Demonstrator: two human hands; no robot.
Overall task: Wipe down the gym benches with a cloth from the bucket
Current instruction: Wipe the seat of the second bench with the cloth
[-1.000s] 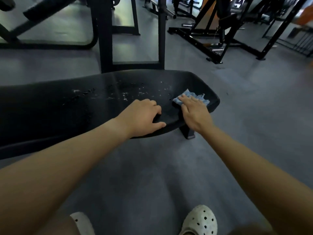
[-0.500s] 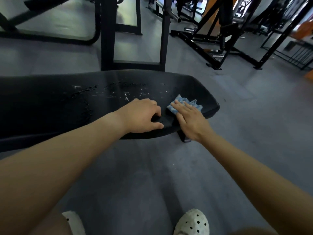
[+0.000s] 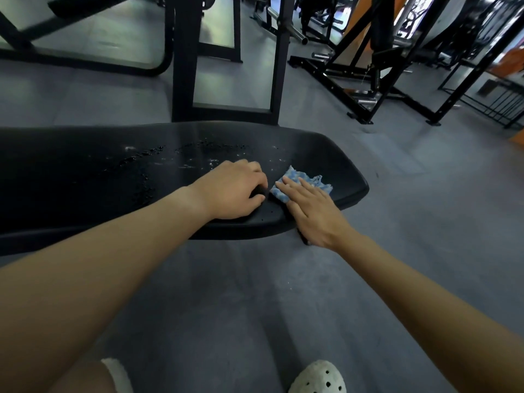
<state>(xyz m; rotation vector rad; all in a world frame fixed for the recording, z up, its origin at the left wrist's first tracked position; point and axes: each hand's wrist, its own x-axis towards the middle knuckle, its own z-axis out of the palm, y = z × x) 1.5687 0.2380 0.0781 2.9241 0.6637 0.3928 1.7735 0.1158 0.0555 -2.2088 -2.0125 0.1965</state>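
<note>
Cloth (image 3: 295, 173), under right hand (image 3: 314, 214) with fingers flat, has slid left beside left hand (image 3: 232, 191), fingers curled, on table (image 3: 85, 171). Cloth partly hidden.

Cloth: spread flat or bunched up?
Spread mostly flat, not balled: the cloth lies as a thin sheet on the bench under the right hand's straight fingers. Whether it is folded in layers: cannot tell.

from my end the bench pad (image 3: 85, 171) reads as black vinyl-like upholstery, smooth with a dull sheen, and beads of water stand on it. the cloth (image 3: 317, 182) is blue-and-white fabric, nubby, ragged at its edge. the floor (image 3: 425, 222) looks matt grey, faintly grainy. the frames (image 3: 184, 66) are black-painted metal, satin; one bar (image 3: 286, 32) is bright bare metal. the shoe (image 3: 317, 378) looks like white perforated plastic.
</note>
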